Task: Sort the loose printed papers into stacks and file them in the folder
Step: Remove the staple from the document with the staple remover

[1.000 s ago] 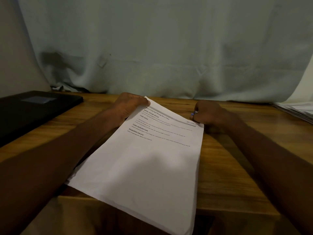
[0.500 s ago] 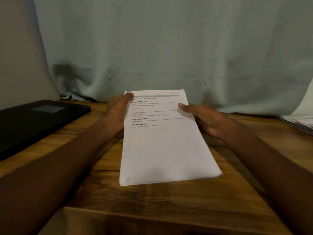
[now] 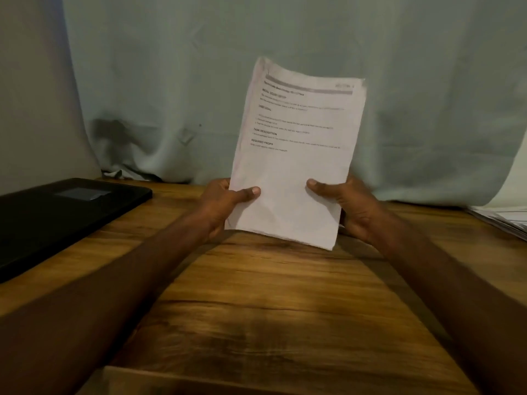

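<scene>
While upright, white papers (image 3: 296, 166) (print blurred)

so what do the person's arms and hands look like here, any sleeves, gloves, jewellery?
Both forearms are bare right to the frame edge: no sleeves, no gloves, no watch or wristband visible. The left hand and right hand are bare, with short nails showing on both thumbs. No ring shows on either hand in this frame, but most fingers are hidden behind the paper, so one cannot be ruled out.

It looked like a makeshift home desk. A wooden counter (image 3: 271, 309) stood against a hung pale sheet (image 3: 171, 81). A black folder (image 3: 57, 218) lay there.
</scene>
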A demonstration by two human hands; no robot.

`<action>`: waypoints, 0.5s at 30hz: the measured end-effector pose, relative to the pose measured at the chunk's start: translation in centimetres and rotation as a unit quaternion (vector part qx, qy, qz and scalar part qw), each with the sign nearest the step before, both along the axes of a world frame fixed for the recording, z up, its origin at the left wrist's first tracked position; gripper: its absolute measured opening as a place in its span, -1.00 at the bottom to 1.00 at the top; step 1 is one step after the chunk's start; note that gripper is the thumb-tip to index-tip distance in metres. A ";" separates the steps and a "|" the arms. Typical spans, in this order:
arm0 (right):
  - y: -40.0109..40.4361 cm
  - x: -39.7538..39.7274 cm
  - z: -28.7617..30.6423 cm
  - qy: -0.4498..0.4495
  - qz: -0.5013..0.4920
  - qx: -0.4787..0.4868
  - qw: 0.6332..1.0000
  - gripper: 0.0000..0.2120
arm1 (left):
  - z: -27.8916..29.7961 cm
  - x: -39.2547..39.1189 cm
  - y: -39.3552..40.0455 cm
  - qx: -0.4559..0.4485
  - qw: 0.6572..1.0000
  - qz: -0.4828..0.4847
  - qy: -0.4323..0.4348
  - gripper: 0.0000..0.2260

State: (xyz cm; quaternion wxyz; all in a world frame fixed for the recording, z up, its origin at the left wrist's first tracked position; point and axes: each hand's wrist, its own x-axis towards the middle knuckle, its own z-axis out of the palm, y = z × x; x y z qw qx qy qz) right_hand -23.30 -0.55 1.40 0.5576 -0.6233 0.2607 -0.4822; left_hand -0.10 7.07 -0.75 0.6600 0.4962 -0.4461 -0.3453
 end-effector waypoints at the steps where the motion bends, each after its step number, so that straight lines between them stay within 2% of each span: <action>1: 0.2 0.2 -0.2 0.045 -0.029 -0.025 0.998 -0.65 | 0.2 0.2 0.0 -0.020 0.998 0.034 -0.044 -0.75; 3: 0.7 0.8 -0.6 0.081 -0.109 -0.118 0.984 -0.77 | 0.7 0.3 0.3 -0.052 0.985 0.072 -0.149 -0.75; 4: 0.9 1.2 -0.7 0.062 -0.140 -0.151 0.977 -0.80 | 1.1 0.3 0.5 -0.064 0.980 0.078 -0.174 -0.72; 6: 1.2 1.4 -0.3 0.004 -0.173 -0.179 0.969 -0.83 | 1.9 0.5 0.8 -0.089 0.978 0.074 -0.172 -0.73; 8: 1.3 1.4 0.2 -0.014 -0.176 -0.181 0.967 -0.81 | 2.2 0.9 0.7 -0.098 0.977 0.082 -0.173 -0.74; 9: 1.1 1.3 0.1 0.007 -0.167 -0.172 0.971 -0.76 | 2.0 1.2 0.6 -0.082 0.975 0.089 -0.186 -0.70; 13: 0.6 1.2 -2.0 0.179 -0.117 -0.123 0.969 -0.56 | 0.2 1.7 0.2 0.049 0.951 0.083 -0.295 -0.39; 15: 0.5 1.3 -2.2 0.159 -0.130 -0.124 0.971 -0.55 | 0.0 1.6 0.2 0.043 0.953 0.077 -0.290 -0.42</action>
